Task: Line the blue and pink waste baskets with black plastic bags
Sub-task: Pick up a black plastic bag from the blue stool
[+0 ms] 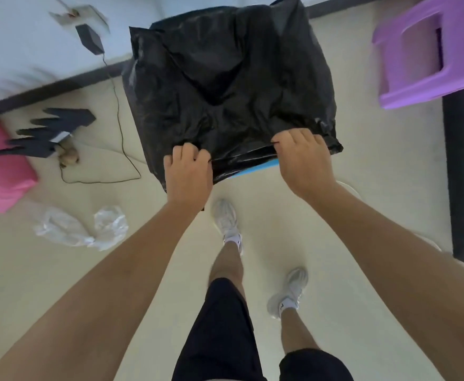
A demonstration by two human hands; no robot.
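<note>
- Floor point(335, 215) — pale cream, fills most of the shot, with a dark baseboard strip running along the wall at the top and down the right side.
- Black bag point(225, 92) — big and crinkly, draped over the top of the blue basket so it covers nearly all of it. It sags into a dip in the middle.
- Purple stool point(423, 53) — top right, well apart from the bag, a bit blurry.
- Pink basket point(0, 166) — far left edge, only partly in frame, no black liner visible on it.
- Left hand point(188, 171) — fingers curled tight around the near edge of the bag, at its left corner.
- Right hand point(302, 158) — same deal, fist closed on the bag's near edge further right, so the hem is stretched between the two hands.
- Clear plastic wrap point(82, 226) — crumpled on the floor, lower left, near the pink basket.
- Black charger point(89, 39) — up by the wall, its thin cord looping down across the floor beside the bag.
- Blue basket point(255, 170) — just a sliver of blue rim peeking out under the bag's hem, between the hands.
</note>
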